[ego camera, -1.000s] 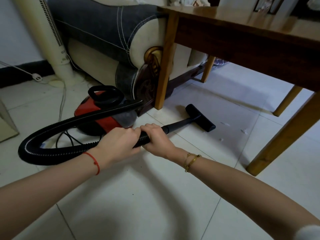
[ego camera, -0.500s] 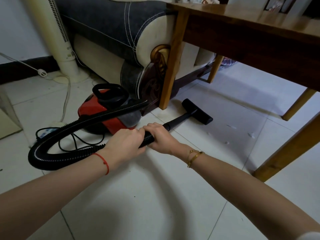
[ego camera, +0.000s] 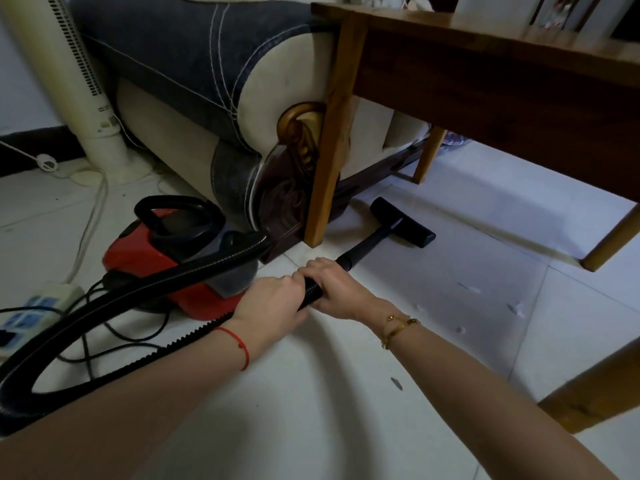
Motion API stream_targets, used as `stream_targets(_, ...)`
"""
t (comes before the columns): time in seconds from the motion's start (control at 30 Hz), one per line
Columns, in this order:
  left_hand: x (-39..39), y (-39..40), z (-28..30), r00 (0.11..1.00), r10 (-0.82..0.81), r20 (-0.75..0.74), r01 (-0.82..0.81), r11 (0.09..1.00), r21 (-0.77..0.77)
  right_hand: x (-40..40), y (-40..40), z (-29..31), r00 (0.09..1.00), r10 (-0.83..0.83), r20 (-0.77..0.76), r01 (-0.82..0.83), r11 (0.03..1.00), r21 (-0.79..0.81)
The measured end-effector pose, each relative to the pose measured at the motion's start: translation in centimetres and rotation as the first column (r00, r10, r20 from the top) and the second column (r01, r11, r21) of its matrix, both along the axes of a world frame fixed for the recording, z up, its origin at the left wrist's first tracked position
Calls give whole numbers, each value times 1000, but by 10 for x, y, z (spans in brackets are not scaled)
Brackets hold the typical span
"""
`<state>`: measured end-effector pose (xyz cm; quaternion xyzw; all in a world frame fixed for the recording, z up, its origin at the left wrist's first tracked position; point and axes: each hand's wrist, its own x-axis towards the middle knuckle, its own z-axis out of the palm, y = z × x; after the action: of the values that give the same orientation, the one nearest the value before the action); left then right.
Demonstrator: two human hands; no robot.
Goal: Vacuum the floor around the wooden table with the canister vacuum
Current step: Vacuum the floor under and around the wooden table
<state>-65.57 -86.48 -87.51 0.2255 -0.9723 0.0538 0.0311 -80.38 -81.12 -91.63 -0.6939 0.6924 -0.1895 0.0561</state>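
With both hands (ego camera: 304, 296) gripping hose (ego camera: 145, 289), wand (ego camera: 367, 247) runs ahead-right from right hand (ego camera: 337, 289) to nozzle (ego camera: 403, 221) under table (ego camera: 485, 64)

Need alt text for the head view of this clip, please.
Both hands, left hand and right hand, grip the black hose of a red canister vacuum, its floor nozzle on white tiles under a wooden table beside a sofa.
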Motion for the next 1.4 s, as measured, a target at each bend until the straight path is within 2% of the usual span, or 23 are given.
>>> stream_targets(0.2,-70,-11,-16,1000,26,-18,-27,998,-53,-65,-16,-18,980,-105,-168,104,995,-13)
stream_targets(0.37,-118,-16,-29,999,39,-7,-40,997,-70,-106,-18,-35,967,-222,-126,224,975,6)
stream_targets(0.57,-135,-12,-38,999,47,3,-47,998,-51,-123,-15,-43,969,-232,-84,234,972,17)
stream_targets(0.83,-88,-4,-27,998,60,3,-60,997,-41,-78,-7,-29,984,-140,-112,137,990,-34)
stream_targets(0.97,-48,0,-11,996,88,3,-88,996,-35,-36,-6,-9,996,-74,-52,70,994,-80)
stream_targets(1.07,-14,4,3,996,88,0,-88,995,-42,-5,-3,3,999,-48,20,49,997,-62)
stream_targets(1.4,80,25,26,987,156,-23,-155,986,61,76,12,26,999,39,32,-39,999,-17)
